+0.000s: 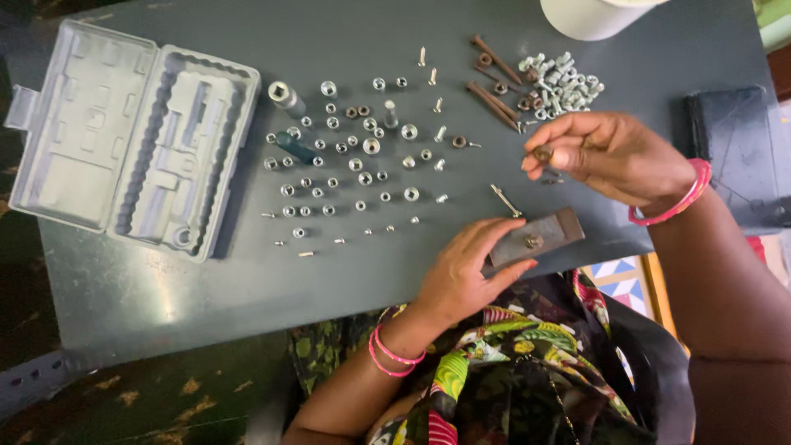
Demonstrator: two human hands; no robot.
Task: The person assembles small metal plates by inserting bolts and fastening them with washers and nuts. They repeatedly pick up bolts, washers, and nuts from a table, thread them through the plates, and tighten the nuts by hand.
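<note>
The left hand [465, 268] lies flat, fingers spread and pressing down on the near end of a small dark metal plate [540, 235], which rests at the front edge of the worktop [206, 280] and carries a bolt head [533, 241] at its middle. The right hand [614, 156] hovers just above and beyond the plate, its fingers curled in, with thumb and forefinger pinched on a small rusty nut [542, 153]; a pink bangle [684, 198] circles that wrist, and thinner pink bangles [391, 354] circle the left. A loose silver screw [505, 200] lies between the two hands, just beyond the plate. Past the right hand, a heap of silver bolts and nuts [564, 82] sits beside several rusty nails [494, 95] and washers. To the left of the hands, well apart from the plate, rows of small silver sockets and bits [354, 161] spread over the middle of the worktop, with a dark-handled driver [294, 147] among them. Farther left an open grey plastic tool case [132, 136] lies near the worktop's left edge. A white round container [589, 16] stands at the far edge, and a flat dark object [733, 152] lies at the right edge. Bare worktop shows in front of the sockets, left of the left hand.
</note>
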